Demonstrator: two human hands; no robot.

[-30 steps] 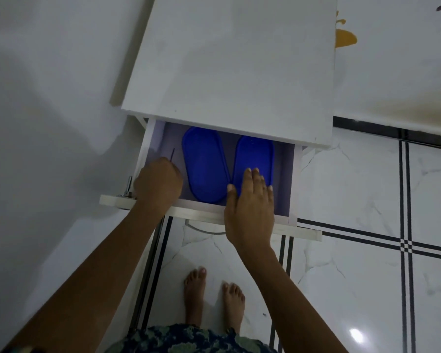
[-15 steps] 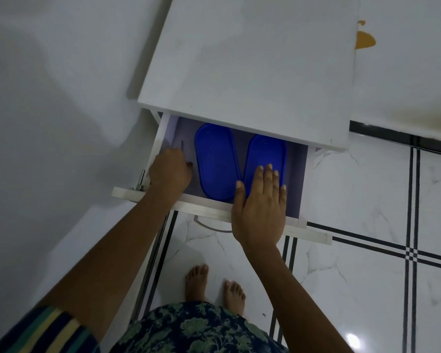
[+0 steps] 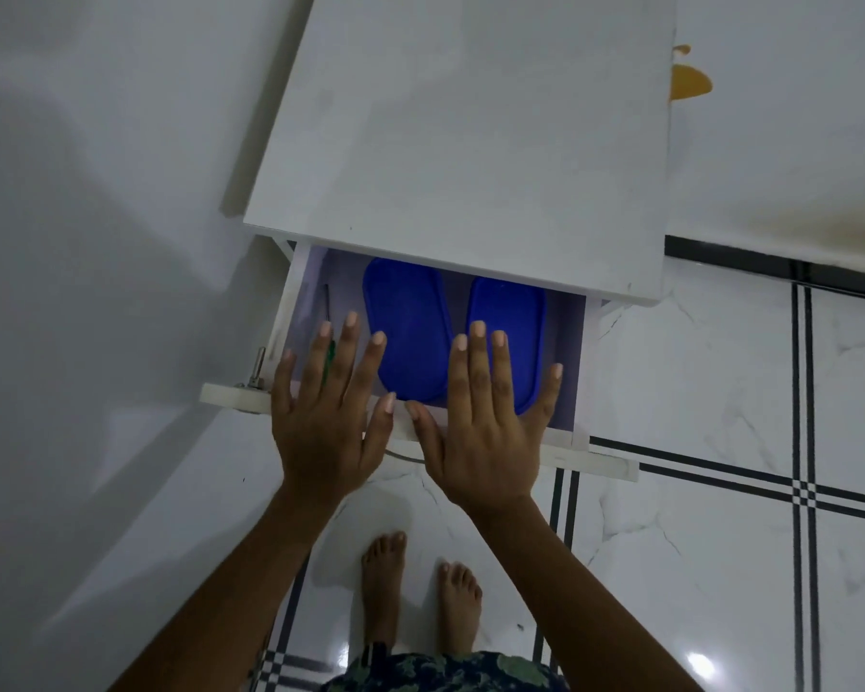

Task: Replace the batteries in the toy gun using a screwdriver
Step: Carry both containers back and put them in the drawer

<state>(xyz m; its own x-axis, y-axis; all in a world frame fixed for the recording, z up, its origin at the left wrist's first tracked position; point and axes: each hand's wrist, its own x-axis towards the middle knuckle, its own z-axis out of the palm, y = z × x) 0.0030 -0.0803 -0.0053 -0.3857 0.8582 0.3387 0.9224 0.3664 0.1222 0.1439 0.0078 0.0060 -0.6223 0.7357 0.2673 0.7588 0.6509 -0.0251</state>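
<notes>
White drawer open, left hand, right hand above it, fingers spread, holding nothing

Matt white cabinet above a glossy, stone-look floor

The surface reads as smooth, matt white laminate with faint scuffs. The drawer has a painted, slightly chalky front and a smooth pale lilac lining. In it, at 11 o'clock, lies a blue container of smooth, softly shiny plastic, with its twin at 1 o'clock. At 9 o'clock the screwdriver shows a thin metal shaft and a green handle (plastic, seemingly translucent). The fitting is dull metal. The floor is polished marble-look tile with mirror glints, and at 6 o'clock the garment is printed cloth.
</notes>
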